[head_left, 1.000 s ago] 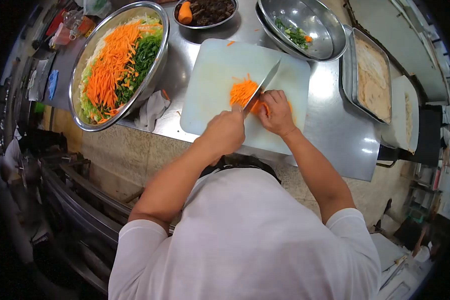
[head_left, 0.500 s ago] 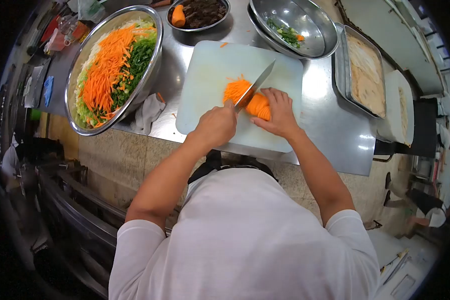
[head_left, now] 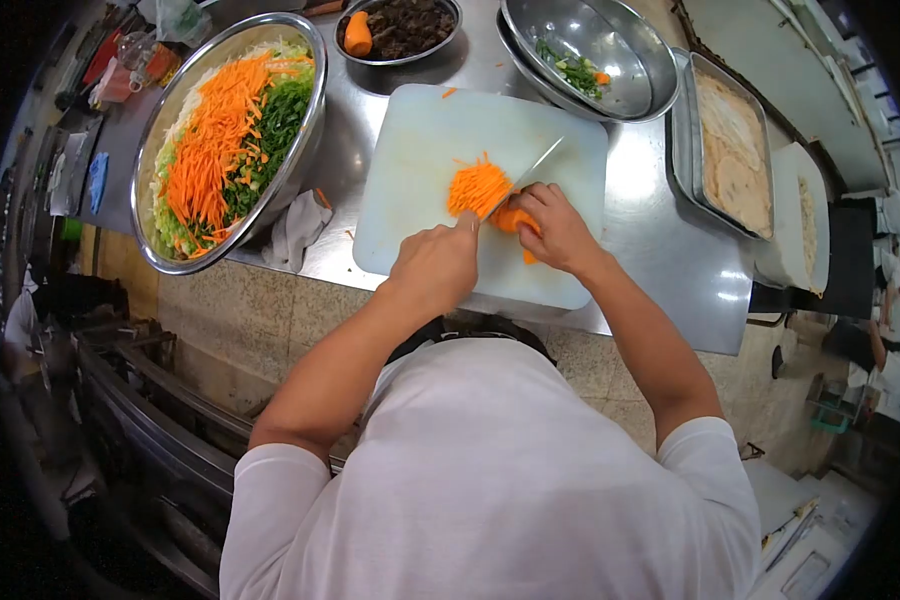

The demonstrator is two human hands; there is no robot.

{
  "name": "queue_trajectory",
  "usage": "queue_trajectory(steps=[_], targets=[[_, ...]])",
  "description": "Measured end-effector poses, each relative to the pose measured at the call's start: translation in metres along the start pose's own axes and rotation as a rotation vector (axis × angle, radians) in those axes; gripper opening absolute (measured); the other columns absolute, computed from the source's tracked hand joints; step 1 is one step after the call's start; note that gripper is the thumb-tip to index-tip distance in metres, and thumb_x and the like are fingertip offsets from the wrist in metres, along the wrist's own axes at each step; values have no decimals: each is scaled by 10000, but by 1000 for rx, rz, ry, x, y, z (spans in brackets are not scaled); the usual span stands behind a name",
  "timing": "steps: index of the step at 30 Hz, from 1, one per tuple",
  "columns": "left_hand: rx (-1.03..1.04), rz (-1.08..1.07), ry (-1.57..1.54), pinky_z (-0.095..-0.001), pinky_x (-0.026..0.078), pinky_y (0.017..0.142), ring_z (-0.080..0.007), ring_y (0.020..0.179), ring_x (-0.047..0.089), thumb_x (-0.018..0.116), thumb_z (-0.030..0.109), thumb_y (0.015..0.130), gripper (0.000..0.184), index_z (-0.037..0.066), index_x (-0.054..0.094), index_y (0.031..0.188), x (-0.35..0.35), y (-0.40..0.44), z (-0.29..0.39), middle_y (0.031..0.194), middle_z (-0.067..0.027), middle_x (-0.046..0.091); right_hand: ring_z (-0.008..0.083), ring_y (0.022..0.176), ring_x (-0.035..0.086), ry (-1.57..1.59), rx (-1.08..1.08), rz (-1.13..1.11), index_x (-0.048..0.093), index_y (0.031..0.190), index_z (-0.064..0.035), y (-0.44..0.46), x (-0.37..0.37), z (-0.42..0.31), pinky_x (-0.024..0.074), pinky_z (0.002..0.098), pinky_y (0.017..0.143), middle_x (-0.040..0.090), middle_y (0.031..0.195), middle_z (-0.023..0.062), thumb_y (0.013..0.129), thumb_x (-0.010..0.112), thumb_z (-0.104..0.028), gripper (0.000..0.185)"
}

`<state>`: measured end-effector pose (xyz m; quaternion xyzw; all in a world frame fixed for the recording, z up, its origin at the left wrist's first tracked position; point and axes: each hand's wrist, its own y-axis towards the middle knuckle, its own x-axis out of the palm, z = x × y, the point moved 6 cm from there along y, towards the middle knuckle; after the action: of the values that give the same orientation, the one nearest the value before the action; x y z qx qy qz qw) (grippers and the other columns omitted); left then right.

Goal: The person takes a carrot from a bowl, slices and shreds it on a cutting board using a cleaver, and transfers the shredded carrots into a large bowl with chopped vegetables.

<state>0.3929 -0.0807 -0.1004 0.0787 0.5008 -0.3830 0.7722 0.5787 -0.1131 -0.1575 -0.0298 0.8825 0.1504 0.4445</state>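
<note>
Working at a white cutting board (head_left: pixel 400 180) near a large bowl (head_left: pixel 316 112) of shredded carrot and greens, a smaller bowl (head_left: pixel 398 60) of dark food and a carrot piece (head_left: pixel 357 34), nested bowls (head_left: pixel 642 85) with green scraps, and a tray (head_left: pixel 711 214) of pale food. Gripping a knife (head_left: pixel 541 162) with the left hand's (head_left: pixel 435 265) wrapped fingers, and steadying cut carrot (head_left: pixel 510 218) on the board under the right hand's (head_left: pixel 560 230) bent fingers, beside orange shreds (head_left: pixel 476 188).

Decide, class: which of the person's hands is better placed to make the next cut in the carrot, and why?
Probably the left hand: it already holds the knife, whose blade stands between the shreds and the carrot. The right hand is busy, its grip steadying the carrot.
</note>
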Motion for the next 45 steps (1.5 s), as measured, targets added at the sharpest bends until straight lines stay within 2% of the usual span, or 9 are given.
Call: queue_trajectory(steps=[14,16,19,21,25,28,40,43,45], targets=[[-32,-44,-28,-593,530,780,-493,839,693,526,15,929,141,-34,511,1060,17,8,-3,857,-309,694,369,1035,564,21,-7,70,644,1147,-43,-7,5,6,490,449,927,615,1116,155,824,694,-43,327],[28,-43,47,-544,562,792,-475,865,711,525,-6,911,197,-61,537,1100,15,19,4,888,-297,709,371,1032,563,19,-15,73,643,1147,-41,-5,1,5,491,449,925,616,1114,155,823,695,-40,329],[-27,-95,0,-585,534,770,-487,818,693,535,21,925,146,-32,495,1055,-10,0,15,832,-303,688,376,1027,562,24,-21,80,643,1145,-37,-7,3,6,491,450,924,618,1110,157,822,698,-38,328],[-15,-66,-1,-586,536,765,-489,811,693,542,19,921,156,-35,497,1060,28,13,-1,828,-303,689,378,1024,562,21,-20,89,642,1142,-36,-10,5,7,492,451,924,619,1108,157,821,700,-39,326],[72,-1,26,-589,540,750,-496,788,690,552,8,915,160,-41,508,1061,15,18,2,821,-303,691,380,1037,567,27,-25,80,645,1143,-38,-12,5,7,492,445,933,631,1118,161,822,705,-46,327],[-53,-62,-56,-588,539,760,-497,803,692,549,9,920,149,-46,517,1055,2,0,12,827,-305,691,379,1046,572,40,-19,115,650,1143,-40,-11,5,10,492,441,938,639,1128,160,826,707,-48,321],[47,-2,15,-580,538,788,-485,849,698,554,16,922,159,-52,522,1063,22,17,5,853,-312,690,372,1042,570,42,-45,134,654,1132,-34,-12,2,10,499,444,936,637,1121,160,809,717,-60,330],[-61,-117,-15,-575,539,791,-484,850,700,554,12,917,163,-53,521,1063,-5,-1,17,852,-302,694,373,1030,574,48,-61,156,660,1119,-36,-13,3,8,501,438,919,643,1112,158,819,712,-47,305],[-45,-78,-11,-575,539,792,-487,848,698,553,11,915,163,-53,520,1061,26,9,5,852,-303,694,374,1019,578,45,-69,174,665,1111,-37,-15,4,6,501,434,906,649,1102,156,828,709,-37,287]])
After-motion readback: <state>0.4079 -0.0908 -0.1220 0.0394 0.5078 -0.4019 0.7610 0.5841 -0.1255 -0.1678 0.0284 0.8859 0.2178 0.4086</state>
